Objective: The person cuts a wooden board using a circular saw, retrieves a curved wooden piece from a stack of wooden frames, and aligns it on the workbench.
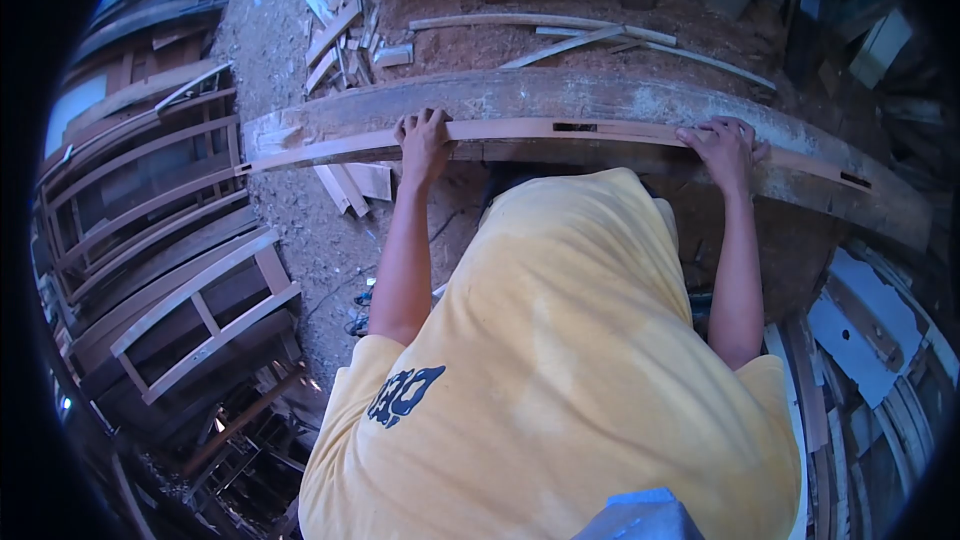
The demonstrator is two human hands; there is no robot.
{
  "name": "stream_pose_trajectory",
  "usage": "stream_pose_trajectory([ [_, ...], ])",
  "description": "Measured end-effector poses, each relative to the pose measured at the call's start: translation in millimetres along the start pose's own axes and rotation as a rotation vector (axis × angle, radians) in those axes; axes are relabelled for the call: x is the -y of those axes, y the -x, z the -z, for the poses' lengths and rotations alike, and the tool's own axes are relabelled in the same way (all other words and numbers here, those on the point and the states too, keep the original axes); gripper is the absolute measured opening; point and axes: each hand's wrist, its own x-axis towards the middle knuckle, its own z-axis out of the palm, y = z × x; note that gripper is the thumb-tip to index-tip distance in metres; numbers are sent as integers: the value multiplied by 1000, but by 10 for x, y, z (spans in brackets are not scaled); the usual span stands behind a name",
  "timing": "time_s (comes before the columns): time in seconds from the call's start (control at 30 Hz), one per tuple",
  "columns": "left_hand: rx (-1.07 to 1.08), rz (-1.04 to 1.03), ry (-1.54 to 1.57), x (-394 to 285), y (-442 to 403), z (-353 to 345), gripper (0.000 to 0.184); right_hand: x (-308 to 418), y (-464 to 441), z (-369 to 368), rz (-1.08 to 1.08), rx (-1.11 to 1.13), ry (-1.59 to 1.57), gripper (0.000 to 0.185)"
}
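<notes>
A long, narrow wooden rail [510,129] runs across the front edge of a thick, worn plank bench [560,93]. Dark slots are cut into the rail, one between my hands and another toward its right end. My left hand [424,145] is closed over the rail left of the middle slot, with its fingers curled across the far edge. My right hand [724,150] grips the same rail farther right, thumb toward the middle and fingers bent over the wood. The undersides of both hands are hidden.
Wood offcuts [335,45] and thin strips [540,20] lie on the dirt floor beyond the bench. Wooden frames [205,315] are stacked at left. Boards and a pale panel [865,325] lean at right. Short wood pieces [345,187] lie below the bench.
</notes>
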Motion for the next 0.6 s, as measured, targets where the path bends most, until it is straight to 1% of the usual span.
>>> stream_pose_trajectory([
  [0.6, -10, 28, -14, -8, -14, -23, 50, -3, -10, 12, -9, 38, -26, 63],
])
